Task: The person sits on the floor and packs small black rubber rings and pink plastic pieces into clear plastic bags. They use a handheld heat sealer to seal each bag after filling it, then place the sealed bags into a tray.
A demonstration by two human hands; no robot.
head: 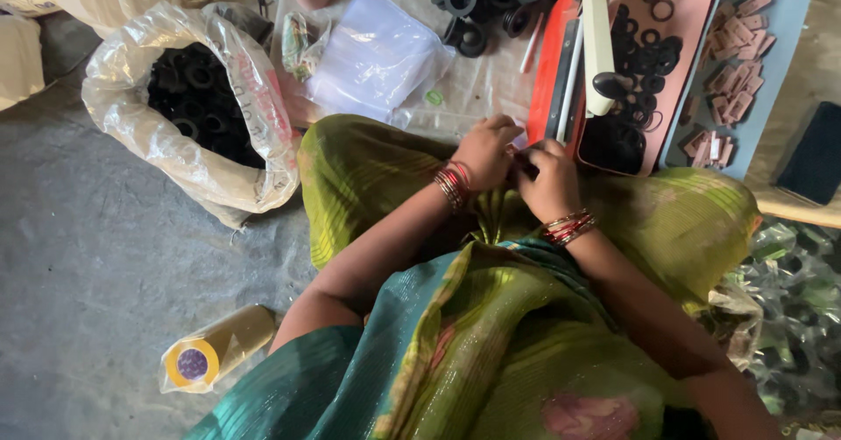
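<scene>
Hands are meeting over the lap: the left hand (484, 149) and the right hand (545, 177) are pressing their fingertips together, almost touching each other. Between them a small dark piece (526, 165) is showing only a little, so I cannot tell its shape or its long axis. Both hands are curling closed around it, and which hand is really gripping it I cannot tell. The piece is lying just beside the right fingertips, so the right hand is looking nearer. Just beyond the right hand the red tray (547, 77) is running away from the body. Further right of it, the pink tray (692, 33) is holding black rubber rings (644, 55). Well apart to the left, the plastic bag (123, 107) is standing open.
</scene>
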